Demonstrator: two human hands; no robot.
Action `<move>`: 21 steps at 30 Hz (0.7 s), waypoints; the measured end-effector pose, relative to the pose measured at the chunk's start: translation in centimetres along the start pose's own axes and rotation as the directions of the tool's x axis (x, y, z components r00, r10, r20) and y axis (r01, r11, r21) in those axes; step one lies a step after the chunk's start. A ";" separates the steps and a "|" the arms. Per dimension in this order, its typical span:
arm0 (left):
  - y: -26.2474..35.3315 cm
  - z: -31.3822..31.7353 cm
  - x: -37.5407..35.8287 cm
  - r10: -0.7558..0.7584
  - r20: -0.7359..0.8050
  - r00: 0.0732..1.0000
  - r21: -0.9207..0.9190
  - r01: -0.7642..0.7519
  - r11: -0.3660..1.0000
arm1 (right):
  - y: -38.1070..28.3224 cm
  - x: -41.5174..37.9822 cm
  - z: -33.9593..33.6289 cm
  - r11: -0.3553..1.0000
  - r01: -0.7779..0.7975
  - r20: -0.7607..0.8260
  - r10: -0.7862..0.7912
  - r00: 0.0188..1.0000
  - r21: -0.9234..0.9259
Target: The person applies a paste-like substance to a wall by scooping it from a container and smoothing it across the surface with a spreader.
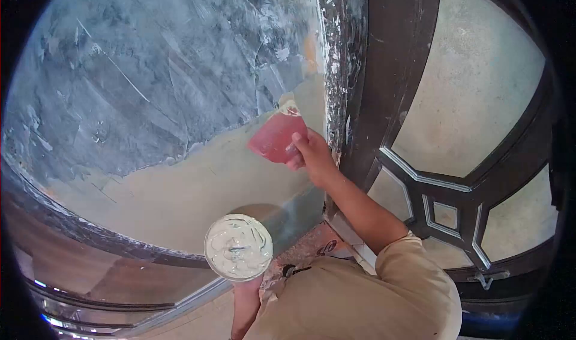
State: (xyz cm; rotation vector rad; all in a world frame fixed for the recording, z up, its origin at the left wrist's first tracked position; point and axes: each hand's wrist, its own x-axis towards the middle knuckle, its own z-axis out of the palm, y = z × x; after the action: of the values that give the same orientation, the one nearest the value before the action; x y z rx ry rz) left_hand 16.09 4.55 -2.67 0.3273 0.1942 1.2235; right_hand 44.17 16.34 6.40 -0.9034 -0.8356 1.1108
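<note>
Doorframe (pixel 347 64) separates the red scraper (pixel 277 139) from the door (pixel 471 94).

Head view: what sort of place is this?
Probably a room being renovated: the wall is patchy, blue-grey above and cream below, the right hand holds a paste-smeared red spreader, and a tub of creamy paste sits in the left hand.

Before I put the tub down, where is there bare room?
Bare tiled floor shows between the skirting and left forearm; a hand could likely pass left of the tub. Crowded: around the scraper, right hand and dark woodwork.
</note>
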 end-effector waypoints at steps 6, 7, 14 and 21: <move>0.0 0.2 -0.2 0.014 0.013 1.000 -0.006 -0.014 1.000 | 7.9 -1.2 -2.6 0.984 -0.173 -0.164 0.163 0.973 -0.050; 0.0 0.2 -0.2 0.018 0.016 1.000 -0.009 -0.018 1.000 | 10.7 -2.7 -4.2 0.960 -0.277 -0.185 0.265 0.946 -0.044; 0.0 0.5 -0.7 0.039 0.022 0.999 -0.003 -0.039 0.999 | 3.8 -3.5 -2.5 0.941 -0.334 0.017 0.334 0.943 0.050; -0.6 0.9 -0.7 -0.004 0.031 0.999 0.018 0.004 1.000 | 3.8 1.1 -3.0 0.995 -0.102 -0.054 0.102 0.993 0.004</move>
State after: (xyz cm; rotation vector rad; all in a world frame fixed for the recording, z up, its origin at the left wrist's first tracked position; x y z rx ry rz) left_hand 16.71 3.58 -2.07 0.3614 0.1788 1.2126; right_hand 45.75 17.59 1.84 -0.9798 -0.7511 1.1706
